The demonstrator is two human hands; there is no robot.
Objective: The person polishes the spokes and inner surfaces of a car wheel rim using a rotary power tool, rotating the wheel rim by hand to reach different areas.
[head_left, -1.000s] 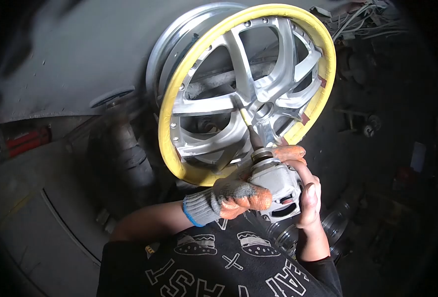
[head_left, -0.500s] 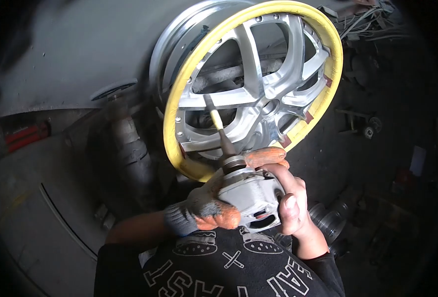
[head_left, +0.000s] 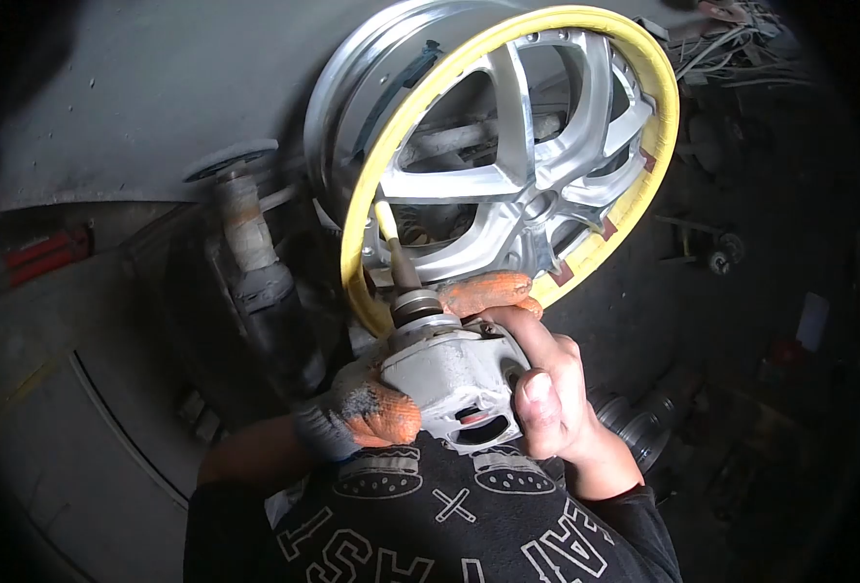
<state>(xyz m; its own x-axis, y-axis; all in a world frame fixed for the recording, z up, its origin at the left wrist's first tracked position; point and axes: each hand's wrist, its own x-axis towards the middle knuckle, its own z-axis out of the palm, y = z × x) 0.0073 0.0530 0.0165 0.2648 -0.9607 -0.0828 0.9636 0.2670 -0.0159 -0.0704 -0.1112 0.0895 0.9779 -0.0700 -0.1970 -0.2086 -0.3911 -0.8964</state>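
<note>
Tool (head_left: 454, 384) shifted left, wheel (head_left: 514, 117), shirt (head_left: 420, 530) lettered "EA"

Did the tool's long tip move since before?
Yes: against the wheel, the tip of the tool moved left, from near the hub to near the left side of the yellow rim.

Light falls on the middle of the workshop we look into, catching a dull grey surface (head_left: 177, 107), perhaps a wall, while the edges sink into black. To the left we see a red object (head_left: 46, 255) and a post-like fixture (head_left: 247, 228) beneath a disc (head_left: 233, 158); to the right, a tangle of cables (head_left: 741, 49) lies above a dim floor (head_left: 731, 360) near a pale flat piece (head_left: 811, 322).
</note>
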